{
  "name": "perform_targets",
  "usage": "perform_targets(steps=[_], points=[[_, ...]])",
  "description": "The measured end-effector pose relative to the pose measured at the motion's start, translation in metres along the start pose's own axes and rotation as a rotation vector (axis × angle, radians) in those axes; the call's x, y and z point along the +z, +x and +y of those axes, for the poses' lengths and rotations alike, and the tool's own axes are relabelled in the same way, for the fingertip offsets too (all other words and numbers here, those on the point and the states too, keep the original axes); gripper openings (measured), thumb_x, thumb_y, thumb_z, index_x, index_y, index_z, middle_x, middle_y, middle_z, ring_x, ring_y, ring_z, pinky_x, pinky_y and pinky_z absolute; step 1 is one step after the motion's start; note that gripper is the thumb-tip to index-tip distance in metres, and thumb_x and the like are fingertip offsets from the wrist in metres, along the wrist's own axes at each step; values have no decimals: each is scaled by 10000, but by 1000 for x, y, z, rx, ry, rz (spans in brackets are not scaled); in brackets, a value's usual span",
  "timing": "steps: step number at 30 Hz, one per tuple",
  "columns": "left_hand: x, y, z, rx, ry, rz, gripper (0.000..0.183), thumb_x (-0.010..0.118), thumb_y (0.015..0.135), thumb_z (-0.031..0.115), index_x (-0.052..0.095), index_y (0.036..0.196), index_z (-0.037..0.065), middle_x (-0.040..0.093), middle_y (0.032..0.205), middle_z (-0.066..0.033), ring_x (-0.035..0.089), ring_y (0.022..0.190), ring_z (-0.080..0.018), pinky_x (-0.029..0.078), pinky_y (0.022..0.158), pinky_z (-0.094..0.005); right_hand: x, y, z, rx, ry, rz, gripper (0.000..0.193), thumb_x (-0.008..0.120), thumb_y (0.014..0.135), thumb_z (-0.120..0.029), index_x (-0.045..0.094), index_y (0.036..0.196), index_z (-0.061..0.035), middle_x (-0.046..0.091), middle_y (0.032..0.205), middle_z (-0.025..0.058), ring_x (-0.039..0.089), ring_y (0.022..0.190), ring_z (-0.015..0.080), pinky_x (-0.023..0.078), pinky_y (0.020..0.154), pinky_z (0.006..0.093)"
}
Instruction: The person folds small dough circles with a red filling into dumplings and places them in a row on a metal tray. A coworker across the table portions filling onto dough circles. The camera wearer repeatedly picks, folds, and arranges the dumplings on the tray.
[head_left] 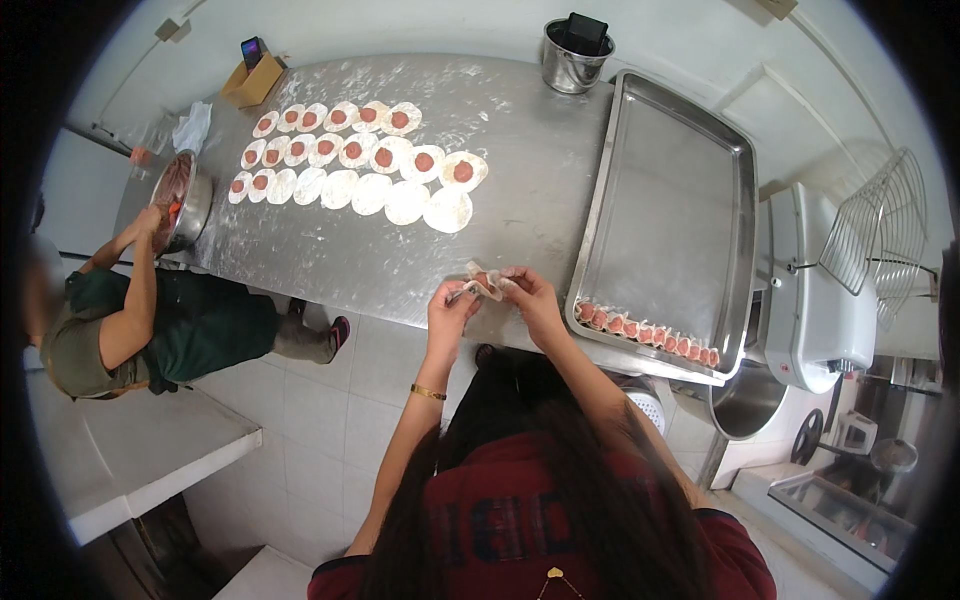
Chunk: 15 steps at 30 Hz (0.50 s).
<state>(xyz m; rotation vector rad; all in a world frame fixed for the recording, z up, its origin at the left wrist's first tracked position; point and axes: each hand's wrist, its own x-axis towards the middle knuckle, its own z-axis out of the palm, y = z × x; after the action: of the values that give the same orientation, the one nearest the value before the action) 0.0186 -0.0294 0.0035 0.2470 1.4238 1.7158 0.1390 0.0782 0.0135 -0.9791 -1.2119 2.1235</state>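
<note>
Between both hands, just over the near edge of the steel table (400,290), is a small dumpling (484,282), its pale wrapper gathered around pink filling. My left hand (453,308) pinches its left side; my right hand (532,303) pinches its right side. Farther off lie rows of round wrappers, many topped with a ball of pink filling (388,158). Several wrappers in the nearest row are bare, such as the big one at its right end (447,211). On my right, a row of open-topped dumplings (650,333) lines the near edge of a metal tray (600,230).
At the far left a co-worker (130,320) reaches into a steel bowl (195,210) of filling. A cardboard box (252,82) stands on the far left corner. Behind the table's right part sits a steel bucket (573,72). A white mixer (815,290) stands right of the tray.
</note>
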Motion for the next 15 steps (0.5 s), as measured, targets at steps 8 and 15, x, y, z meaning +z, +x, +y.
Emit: perform_targets(steps=[8, 15], points=[[19, -23, 19, 3, -113, -55, 149, 576, 900, 39, 562, 1048, 44, 591, 1096, -48, 600, 945, -136, 524, 839, -301, -15, 1, 1, -32, -333, 11, 278, 654, 798, -1, 610, 1072, 17, 649, 1031, 57, 608, 907, 114, 485, 776, 246], [3, -8, 1, 160, 252, -132, 203, 612, 849, -10, 595, 1048, 26, 583, 1146, -85, 598, 956, -139, 506, 828, -273, -20, -3, -3, -231, -505, -63, 330, 677, 747, 33, 614, 1071, 27, 643, 998, 63, 635, 871, 138, 519, 788, 270]])
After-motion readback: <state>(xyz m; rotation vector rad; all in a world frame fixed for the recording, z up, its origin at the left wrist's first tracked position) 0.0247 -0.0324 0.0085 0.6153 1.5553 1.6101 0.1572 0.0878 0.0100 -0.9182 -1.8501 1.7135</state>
